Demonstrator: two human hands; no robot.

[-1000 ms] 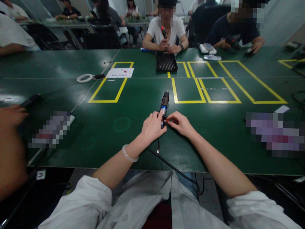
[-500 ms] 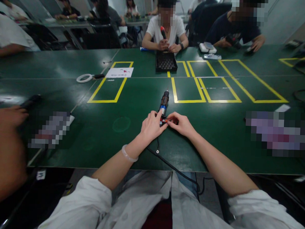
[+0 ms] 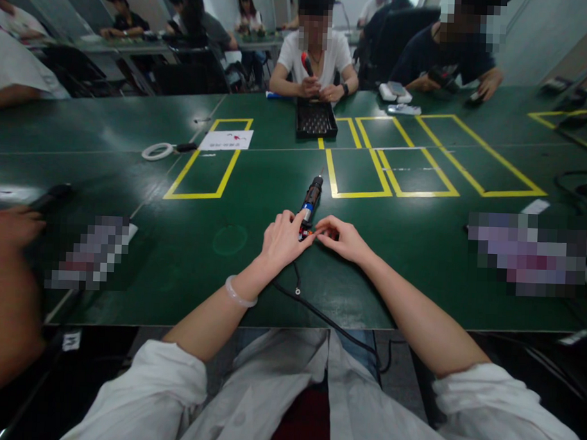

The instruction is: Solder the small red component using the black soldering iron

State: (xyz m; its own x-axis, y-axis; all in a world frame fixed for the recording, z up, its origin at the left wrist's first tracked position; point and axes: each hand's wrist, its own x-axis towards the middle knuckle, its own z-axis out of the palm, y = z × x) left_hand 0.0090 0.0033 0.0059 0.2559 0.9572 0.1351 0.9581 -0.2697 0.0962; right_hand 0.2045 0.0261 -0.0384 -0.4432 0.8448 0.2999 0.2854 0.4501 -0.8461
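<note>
An electric screwdriver (image 3: 314, 192), with its casing opened at the rear, lies on the green table, its tip pointing away from me. My left hand (image 3: 284, 240) presses around its rear part, with the fingers over the silver and blue motor section (image 3: 307, 213). Small red and orange wire parts (image 3: 304, 233) show at the rear end. Just right of these, my right hand (image 3: 343, 240) has its thumb and fingertips pinched together; what lies between them is too small to make out. A black cord (image 3: 326, 317) with a ring terminal (image 3: 297, 291) trails toward the table edge.
Yellow tape frames (image 3: 362, 197) mark the table ahead. A black tray (image 3: 317, 121) stands before a person opposite. A white card (image 3: 226, 140) and a coiled white cable (image 3: 156, 151) lie left. Blurred-out items (image 3: 528, 254) flank me. Another person's arm (image 3: 7, 274) reaches in at left.
The whole view has shifted slightly. The right fingertips have moved a little at the wire parts, and the orange piece at them shows less. The left hand keeps its hold on the screwdriver.
</note>
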